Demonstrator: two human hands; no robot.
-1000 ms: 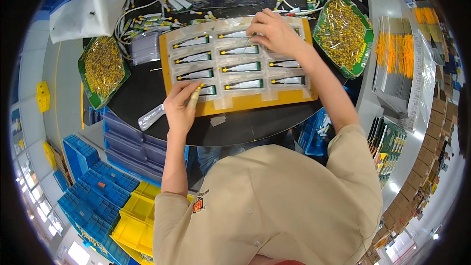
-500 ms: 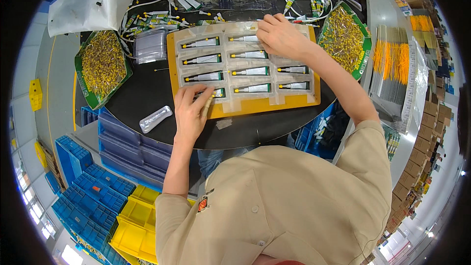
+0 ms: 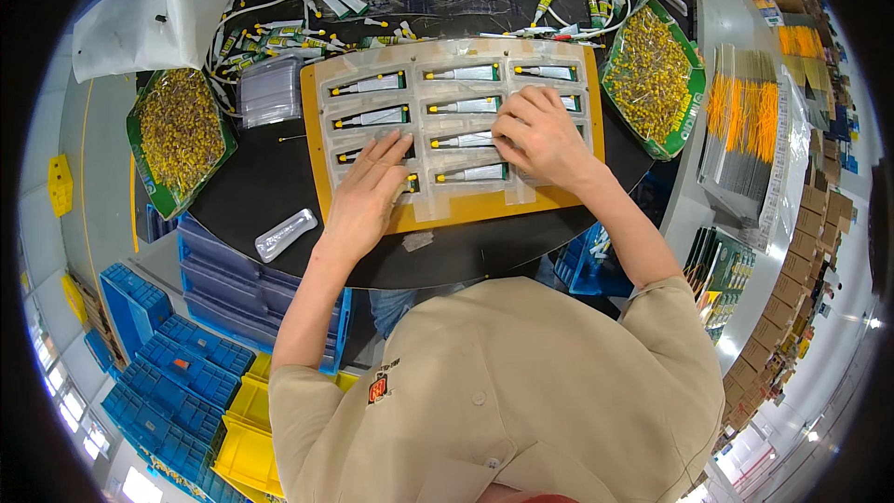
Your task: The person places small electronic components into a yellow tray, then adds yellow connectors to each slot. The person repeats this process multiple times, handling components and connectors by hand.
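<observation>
A yellow board (image 3: 447, 216) carries clear plastic trays (image 3: 419, 93) with rows of pockets. White and green tubes with yellow caps, such as this tube (image 3: 463, 74), lie in the pockets. My left hand (image 3: 366, 194) rests on the left column, its fingers stretched across the lower pockets and partly covering the tubes there. Over the gap between the middle and right columns, my right hand (image 3: 545, 138) has its fingers curled down beside a middle-column tube (image 3: 463, 141). Whatever its fingertips grip is hidden, and the hand covers part of the right column.
Green boxes of small yellow-headed pieces stand left (image 3: 179, 135) and right (image 3: 652, 79). Loose tubes (image 3: 345, 0) and white cables lie along the back. Stacked clear plastic covers (image 3: 270, 91) sit left of the board; a clear wrapped piece (image 3: 286, 235) lies at the front left.
My right hand has come down and nearer from the top of the board, uncovering the upper tubes. My left hand has shifted slightly up, its fingers now flatter. The whole view has shifted a little.
</observation>
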